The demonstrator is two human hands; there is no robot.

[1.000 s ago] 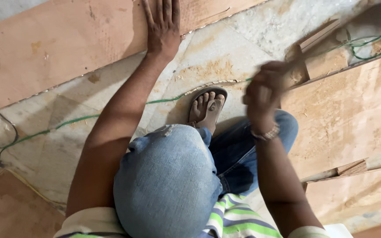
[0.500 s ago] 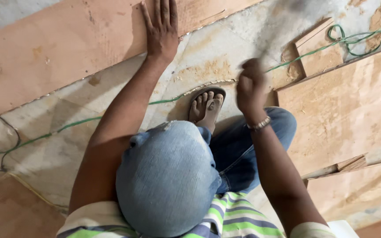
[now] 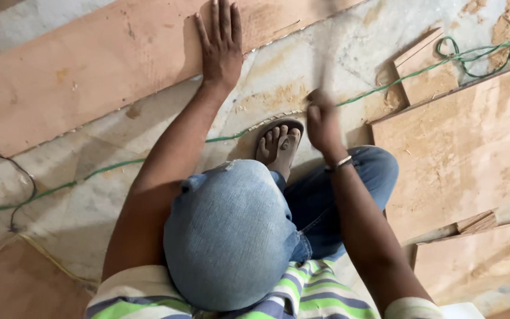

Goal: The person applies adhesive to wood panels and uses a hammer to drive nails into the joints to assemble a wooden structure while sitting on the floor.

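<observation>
Plywood sheet (image 3: 90, 65) lies on the dusty stone floor (image 3: 90, 195), with the left hand (image 3: 221, 44) pressed flat and open on its edge. Right hand (image 3: 323, 121) is clenched, seemingly around a blurred tool handle, near the green cord (image 3: 420, 71).

I see a long, pale brown plywood board (image 3: 90, 71) lying flat on the dusty floor, running slantwise from lower left to upper right, its near edge ragged, with my left hand (image 3: 221, 44) pressed flat on it.
</observation>
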